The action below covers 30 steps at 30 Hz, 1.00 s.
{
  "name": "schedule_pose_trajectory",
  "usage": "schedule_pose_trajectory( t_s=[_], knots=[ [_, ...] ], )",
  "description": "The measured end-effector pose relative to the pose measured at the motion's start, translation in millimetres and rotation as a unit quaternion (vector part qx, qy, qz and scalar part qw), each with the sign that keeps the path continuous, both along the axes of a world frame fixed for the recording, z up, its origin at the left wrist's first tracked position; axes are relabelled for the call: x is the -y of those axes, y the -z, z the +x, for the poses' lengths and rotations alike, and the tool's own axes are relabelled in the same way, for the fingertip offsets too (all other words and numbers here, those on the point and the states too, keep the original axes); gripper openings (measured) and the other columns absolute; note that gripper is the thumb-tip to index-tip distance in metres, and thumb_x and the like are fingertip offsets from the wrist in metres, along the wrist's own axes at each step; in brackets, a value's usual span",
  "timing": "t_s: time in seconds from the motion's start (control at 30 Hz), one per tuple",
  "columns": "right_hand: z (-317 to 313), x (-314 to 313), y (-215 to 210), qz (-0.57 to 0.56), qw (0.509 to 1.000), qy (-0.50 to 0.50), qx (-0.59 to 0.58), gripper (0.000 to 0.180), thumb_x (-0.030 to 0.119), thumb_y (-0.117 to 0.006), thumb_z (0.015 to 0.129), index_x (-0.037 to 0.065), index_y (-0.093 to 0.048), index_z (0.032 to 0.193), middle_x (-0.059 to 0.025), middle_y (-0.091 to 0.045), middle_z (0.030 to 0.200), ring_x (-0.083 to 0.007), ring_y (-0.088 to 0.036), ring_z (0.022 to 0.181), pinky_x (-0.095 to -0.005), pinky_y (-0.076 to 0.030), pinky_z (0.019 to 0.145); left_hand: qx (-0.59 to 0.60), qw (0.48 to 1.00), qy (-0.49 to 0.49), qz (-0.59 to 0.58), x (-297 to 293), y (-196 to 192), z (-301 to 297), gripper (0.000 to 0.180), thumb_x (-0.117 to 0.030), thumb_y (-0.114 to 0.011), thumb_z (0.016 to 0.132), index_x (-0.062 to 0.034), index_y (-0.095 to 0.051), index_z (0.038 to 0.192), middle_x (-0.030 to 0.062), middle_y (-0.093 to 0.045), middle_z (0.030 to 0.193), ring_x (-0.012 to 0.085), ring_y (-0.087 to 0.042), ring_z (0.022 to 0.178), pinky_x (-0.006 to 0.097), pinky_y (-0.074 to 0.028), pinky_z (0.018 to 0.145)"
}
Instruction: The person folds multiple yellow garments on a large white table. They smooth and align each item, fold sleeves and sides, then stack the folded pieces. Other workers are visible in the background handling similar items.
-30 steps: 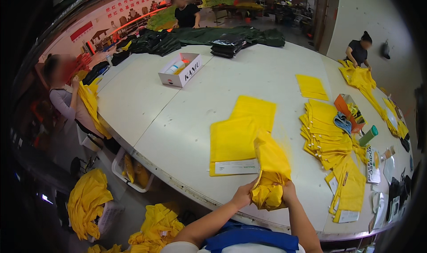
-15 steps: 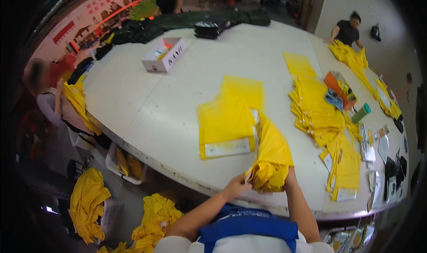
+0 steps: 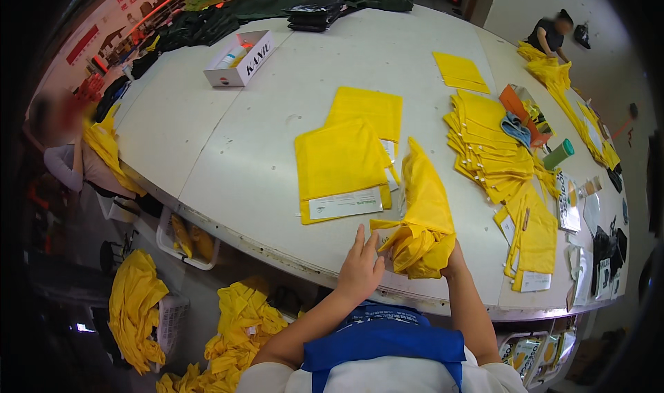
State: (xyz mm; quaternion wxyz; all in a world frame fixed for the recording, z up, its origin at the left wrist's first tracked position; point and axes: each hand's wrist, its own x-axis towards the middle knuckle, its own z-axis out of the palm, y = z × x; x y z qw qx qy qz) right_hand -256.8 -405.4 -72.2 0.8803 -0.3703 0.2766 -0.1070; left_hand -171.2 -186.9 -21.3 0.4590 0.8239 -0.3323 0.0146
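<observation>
Here the yellow cloth (image 3: 422,217) lies bunched at the table (image 3: 228,151) near edge, right of the folded piece (image 3: 342,165). Left hand (image 3: 360,268) pinches its lower corner; right hand (image 3: 453,258) grips underneath, fingers hidden. Likely light, limp, non-slippery: take it by hems or corners.

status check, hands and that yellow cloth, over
Left hand and right hand both gripping the bunched yellow cloth at the table edge. Flat yellow piece lies just left. Nothing in the way.
</observation>
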Motion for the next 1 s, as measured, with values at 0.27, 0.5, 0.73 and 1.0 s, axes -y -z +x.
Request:
schedule_pose_trajectory(
  t_s=[0.27, 0.5, 0.73, 1.0],
  knots=[
    [2.2, -10.9, 4.0, -0.012, 0.999, 0.032, -0.008, 0.038, 0.018, -0.053, 0.095, 0.004, -0.047, 0.13, -0.0115, -0.059, 0.121, -0.0231, -0.061, 0.102, -0.0369, -0.053, 0.085, 0.074, 0.994, 0.084, 0.013, 10.0, -6.5, 21.8, 0.025, -0.006, -0.061, 0.081, -0.0022, -0.059, 0.105, 0.0155, -0.056, 0.106, 0.0326, -0.056, 0.088, 0.037, -0.048, 0.081],
    [-4.3, -14.8, 16.0, -0.02, 0.996, 0.082, 0.017, 0.039, 0.017, -0.055, 0.094, 0.006, -0.046, 0.13, -0.0095, -0.059, 0.12, -0.023, -0.061, 0.102, -0.0369, -0.052, 0.085, -0.218, 0.946, 0.201, -0.128, -14.8, 21.2, -1.2, 0.013, -0.016, -0.056, 0.091, -0.0037, -0.059, 0.093, 0.0156, -0.062, 0.102, 0.0283, -0.062, 0.091, 0.034, -0.05, 0.075],
    [-3.4, -17.9, 18.5, -0.026, 0.995, 0.096, -0.011, 0.043, 0.017, -0.056, 0.093, 0.006, -0.043, 0.133, -0.0078, -0.058, 0.122, -0.0227, -0.059, 0.106, -0.0368, -0.051, 0.089, -0.588, 0.778, 0.005, -0.222, 38.4, 66.4, 67.5, 0.054, -0.04, -0.049, 0.096, -0.0123, -0.035, 0.141, 0.0155, -0.046, 0.137, 0.024, -0.047, 0.123, 0.035, -0.042, 0.098],
    [8.4, -1.1, -5.9, -0.291, 0.951, 0.018, -0.102, 0.038, 0.014, -0.063, 0.087, 0.005, -0.054, 0.123, -0.0077, -0.064, 0.113, -0.0198, -0.062, 0.101, -0.0331, -0.05, 0.085, -0.685, 0.612, 0.292, -0.267, 68.1, 63.5, 34.9, 0.094, -0.055, -0.059, 0.086, -0.013, -0.004, 0.149, 0.0126, -0.029, 0.146, 0.0242, -0.029, 0.136, 0.036, -0.032, 0.109]
  ],
)
